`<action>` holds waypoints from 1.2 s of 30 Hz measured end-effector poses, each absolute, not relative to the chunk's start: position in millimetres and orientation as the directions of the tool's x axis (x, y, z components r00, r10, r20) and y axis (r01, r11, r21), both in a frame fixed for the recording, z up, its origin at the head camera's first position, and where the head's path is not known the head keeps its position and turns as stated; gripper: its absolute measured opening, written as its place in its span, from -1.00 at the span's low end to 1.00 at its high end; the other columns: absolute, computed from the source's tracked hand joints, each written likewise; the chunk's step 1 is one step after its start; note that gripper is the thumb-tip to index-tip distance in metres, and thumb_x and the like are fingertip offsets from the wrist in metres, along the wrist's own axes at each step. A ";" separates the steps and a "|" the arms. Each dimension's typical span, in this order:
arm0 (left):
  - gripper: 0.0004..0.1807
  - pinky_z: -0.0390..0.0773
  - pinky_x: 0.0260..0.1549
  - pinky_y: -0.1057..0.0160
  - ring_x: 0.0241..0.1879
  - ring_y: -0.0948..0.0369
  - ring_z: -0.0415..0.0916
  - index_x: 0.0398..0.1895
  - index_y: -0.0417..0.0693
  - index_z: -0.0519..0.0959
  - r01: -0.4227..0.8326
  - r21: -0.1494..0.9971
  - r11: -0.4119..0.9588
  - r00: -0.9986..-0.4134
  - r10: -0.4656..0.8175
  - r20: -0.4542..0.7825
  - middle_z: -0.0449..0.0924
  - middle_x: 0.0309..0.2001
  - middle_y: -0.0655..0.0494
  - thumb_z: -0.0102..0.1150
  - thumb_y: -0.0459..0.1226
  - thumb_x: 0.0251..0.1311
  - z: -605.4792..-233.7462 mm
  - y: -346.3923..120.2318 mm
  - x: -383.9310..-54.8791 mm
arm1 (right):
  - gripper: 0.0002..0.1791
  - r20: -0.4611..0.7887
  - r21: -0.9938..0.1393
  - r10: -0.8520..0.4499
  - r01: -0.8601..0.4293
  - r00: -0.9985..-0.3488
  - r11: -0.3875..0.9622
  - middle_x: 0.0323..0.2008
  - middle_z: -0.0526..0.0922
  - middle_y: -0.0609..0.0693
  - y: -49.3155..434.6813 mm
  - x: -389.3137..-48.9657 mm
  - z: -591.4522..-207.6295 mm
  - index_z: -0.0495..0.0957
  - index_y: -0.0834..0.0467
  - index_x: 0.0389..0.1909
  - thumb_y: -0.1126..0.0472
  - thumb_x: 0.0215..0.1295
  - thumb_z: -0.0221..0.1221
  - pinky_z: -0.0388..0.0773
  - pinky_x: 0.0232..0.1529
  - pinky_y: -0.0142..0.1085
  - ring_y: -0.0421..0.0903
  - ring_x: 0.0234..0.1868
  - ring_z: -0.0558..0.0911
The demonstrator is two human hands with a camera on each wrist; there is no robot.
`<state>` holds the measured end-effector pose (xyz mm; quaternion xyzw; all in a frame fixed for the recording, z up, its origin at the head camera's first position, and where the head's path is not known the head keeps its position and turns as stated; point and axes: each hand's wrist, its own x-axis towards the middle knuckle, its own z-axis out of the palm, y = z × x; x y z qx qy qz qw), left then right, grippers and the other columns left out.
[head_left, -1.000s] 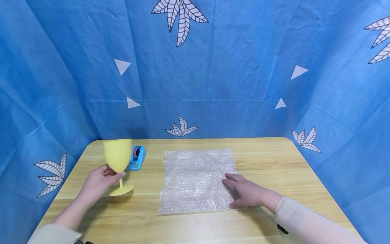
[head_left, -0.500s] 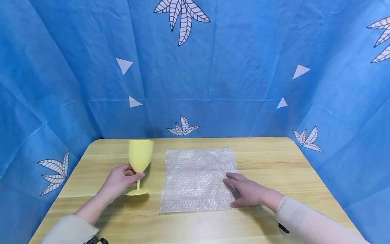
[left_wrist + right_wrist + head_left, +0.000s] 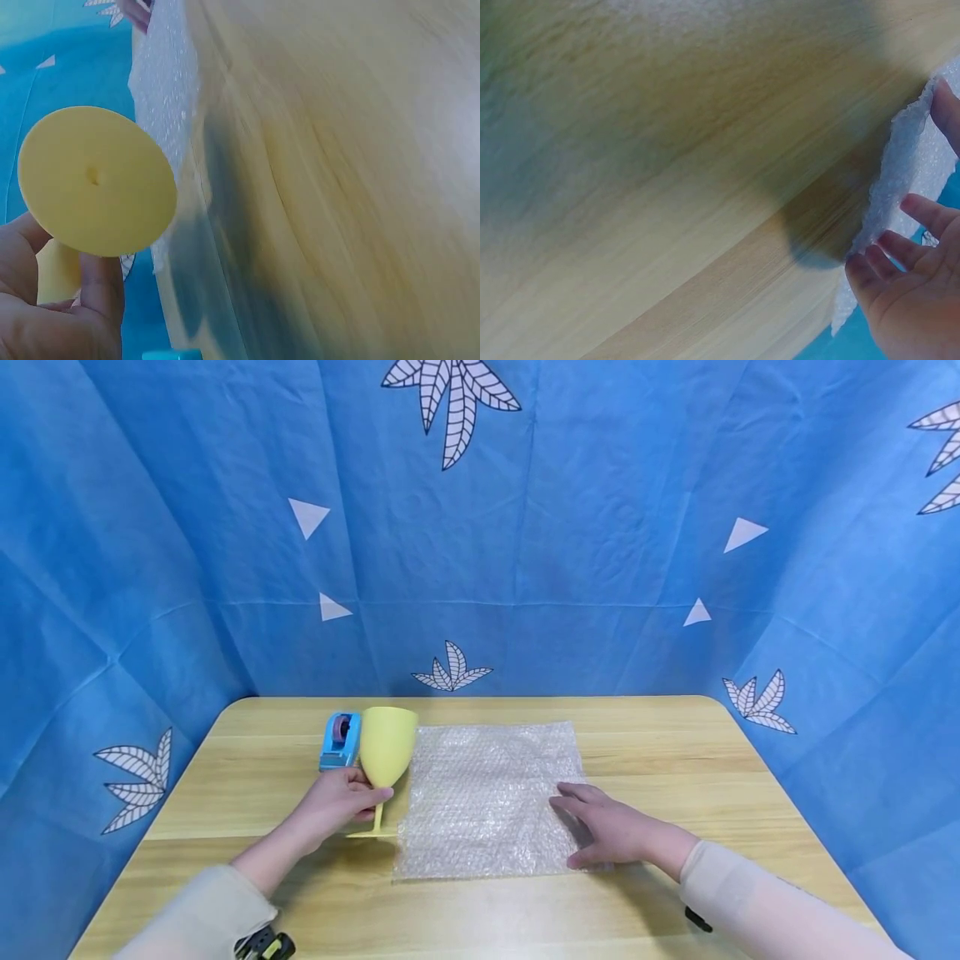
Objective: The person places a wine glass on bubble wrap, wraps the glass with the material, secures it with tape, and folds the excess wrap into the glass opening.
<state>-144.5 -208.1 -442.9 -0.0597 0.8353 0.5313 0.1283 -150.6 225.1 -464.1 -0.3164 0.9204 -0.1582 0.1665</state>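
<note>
1. closest in is the left sleeve (image 3: 198, 914), which has slid well to the right over the last second. the forearm comes up from the lower left, angled toward the middle of the table (image 3: 675, 777).
2. right hand (image 3: 611, 831) hasn't really budged. it reaches in from the right, back of the hand up, fingers spread and a bit bent, tips at the right edge of the bubble wrap (image 3: 487, 806). not gripping anything that i can see.
3. left hand (image 3: 337, 802) is the mover: thumb in front, fingers behind, pinching the stem just under the bowl of the goblet (image 3: 387, 747).
4. goblet's upright and came rightward with that hand. left wrist view shows the underside of its foot, so i'd say it's off the table. it now overlaps the wrap's left edge in the head view. my read: mid-carry, with most of the sideways gap gone.
5. the wrap lies flat, no shift i can spot.
6. farthest back, the blue tape dispenser (image 3: 339, 753) is uncovered again, now left of the goblet.
</note>
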 end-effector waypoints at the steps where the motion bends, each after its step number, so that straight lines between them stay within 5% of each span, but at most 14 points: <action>1: -0.56 0.71 -0.29 0.23 -0.33 0.21 0.64 -0.17 -0.33 0.55 -0.250 0.873 0.419 -0.957 0.033 -0.290 0.67 -0.35 0.01 0.45 -0.13 0.14 -443.1 -205.2 -145.0 | 0.00 -0.206 -0.397 -0.635 -0.530 -0.744 0.750 0.52 0.09 0.23 225.0 -150.7 -463.9 0.24 0.18 0.48 -0.14 0.10 0.44 0.22 0.41 0.12 0.26 0.50 0.11; 36: -0.67 0.67 -0.41 0.36 -0.49 0.28 0.58 -0.32 -0.25 0.50 -0.422 0.879 0.223 -0.895 0.051 -0.442 0.56 -0.36 -0.02 0.42 -0.19 0.19 -455.3 -159.0 -147.5 | 0.01 -0.203 -0.396 -0.641 -0.537 -0.740 0.745 0.52 0.10 0.24 225.7 -152.2 -465.4 0.25 0.17 0.48 -0.16 0.09 0.44 0.23 0.40 0.13 0.26 0.49 0.12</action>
